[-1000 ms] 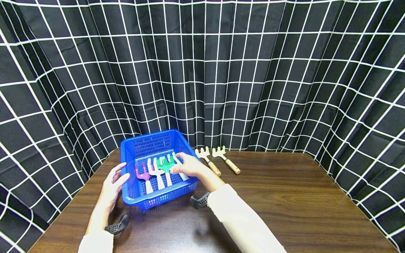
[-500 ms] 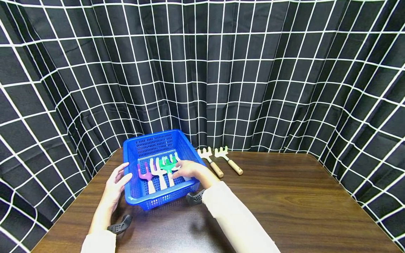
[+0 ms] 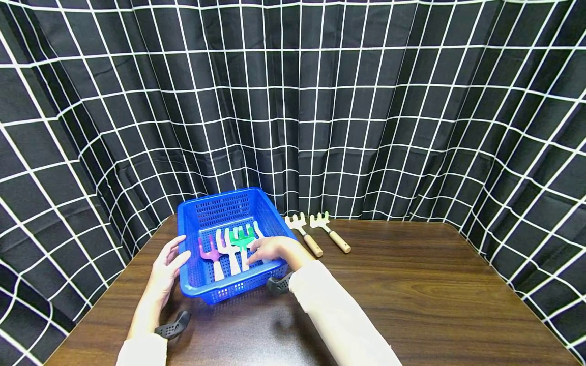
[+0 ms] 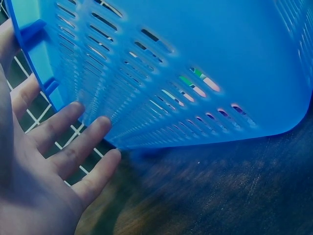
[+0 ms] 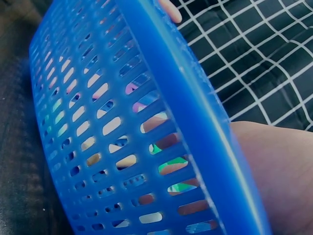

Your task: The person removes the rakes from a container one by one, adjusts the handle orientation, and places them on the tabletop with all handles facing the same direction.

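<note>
A blue plastic basket [image 3: 194, 291] stands on the table, holding several toy-like hand forks. Inside lie a purple fork [image 3: 210, 254], a white fork [image 3: 227, 247] and a green fork [image 3: 242, 239], handles toward the near side. My left hand [image 3: 166, 265] holds the basket's left rim, thumb over it and other fingers along the outer wall; those fingers [image 4: 73, 161] show in the left wrist view. My right hand [image 3: 273, 249] reaches in over the right side, bent fingers beside the green fork's handle. It partly covers the rightmost fork [image 3: 258, 230]; its grip is hidden.
Two forks with wooden handles, a pale one [image 3: 304, 235] and a green-tipped one [image 3: 330, 233], lie right of the basket on the brown table [image 3: 412, 284]. A black gridded curtain [image 3: 366, 127] hangs close behind the table. Black bands circle both wrists.
My right hand has drawn back from the rightmost fork's tines toward the handles at the near side. My left hand keeps its place on the rim. The head view shifted slightly.
</note>
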### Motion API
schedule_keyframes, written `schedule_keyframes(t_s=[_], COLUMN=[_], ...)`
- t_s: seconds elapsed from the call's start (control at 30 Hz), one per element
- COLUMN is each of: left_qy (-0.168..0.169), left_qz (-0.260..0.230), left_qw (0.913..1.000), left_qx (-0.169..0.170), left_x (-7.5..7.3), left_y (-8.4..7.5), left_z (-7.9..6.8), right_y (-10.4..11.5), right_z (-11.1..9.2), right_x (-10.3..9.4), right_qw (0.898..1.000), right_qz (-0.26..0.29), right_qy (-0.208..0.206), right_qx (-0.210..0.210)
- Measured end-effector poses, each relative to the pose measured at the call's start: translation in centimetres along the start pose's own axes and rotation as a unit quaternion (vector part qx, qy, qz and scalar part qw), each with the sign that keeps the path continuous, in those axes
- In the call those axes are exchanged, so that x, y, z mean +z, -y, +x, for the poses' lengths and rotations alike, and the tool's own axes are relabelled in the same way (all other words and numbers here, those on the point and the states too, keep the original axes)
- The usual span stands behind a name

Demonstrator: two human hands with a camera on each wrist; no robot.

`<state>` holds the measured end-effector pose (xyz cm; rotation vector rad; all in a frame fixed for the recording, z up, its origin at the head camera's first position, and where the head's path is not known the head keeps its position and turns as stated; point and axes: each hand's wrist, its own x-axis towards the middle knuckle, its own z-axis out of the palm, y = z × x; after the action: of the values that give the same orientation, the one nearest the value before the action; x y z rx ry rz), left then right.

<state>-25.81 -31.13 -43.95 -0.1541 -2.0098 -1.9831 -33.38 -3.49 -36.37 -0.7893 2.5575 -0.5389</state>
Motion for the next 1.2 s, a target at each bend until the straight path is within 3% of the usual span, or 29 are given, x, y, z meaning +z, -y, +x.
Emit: schedule_keyframes(t_s=[0.13, 0.27, 0.43, 0.6, 0.73, 0.87, 1.03, 1.2], left_qy=[0.001, 0.001, -0.001, -0.001, 0.000, 0.001, 0.001, 0.001], left_qz=[0.003, 0.006, 0.003, 0.002, -0.005, -0.011, -0.008, -0.016], left_qw=[1.0000, 1.0000, 1.0000, 1.0000, 1.0000, 0.9999, 1.0000, 0.9998], left_qx=[-0.001, -0.005, -0.007, -0.006, -0.004, -0.001, -0.004, -0.008], left_x=[0.0, 0.1, 0.1, 0.2, 0.1, 0.0, 0.0, 0.0], left_y=[0.0, 0.0, 0.0, 0.1, 0.1, 0.0, 0.1, 0.1], left_z=[0.1, 0.2, 0.3, 0.2, 0.0, 0.0, 0.1, 0.1], right_y=[0.0, 0.0, 0.0, -0.2, -0.2, -0.2, -0.3, -0.4], right_z=[-0.1, -0.1, -0.1, -0.5, -0.9, -1.3, -1.5, -1.6], right_x=[0.0, 0.0, 0.1, 0.2, 0.3, 0.4, 0.6, 0.8], right_qw=[1.000, 0.997, 0.989, 0.977, 0.962, 0.940, 0.911, 0.885], right_qz=[0.001, 0.018, 0.047, 0.072, 0.070, 0.075, 0.057, 0.052], right_qy=[-0.019, -0.075, -0.139, -0.197, -0.256, -0.323, -0.406, -0.460], right_qx=[0.001, 0.003, -0.008, -0.047, -0.071, -0.081, -0.054, -0.042])
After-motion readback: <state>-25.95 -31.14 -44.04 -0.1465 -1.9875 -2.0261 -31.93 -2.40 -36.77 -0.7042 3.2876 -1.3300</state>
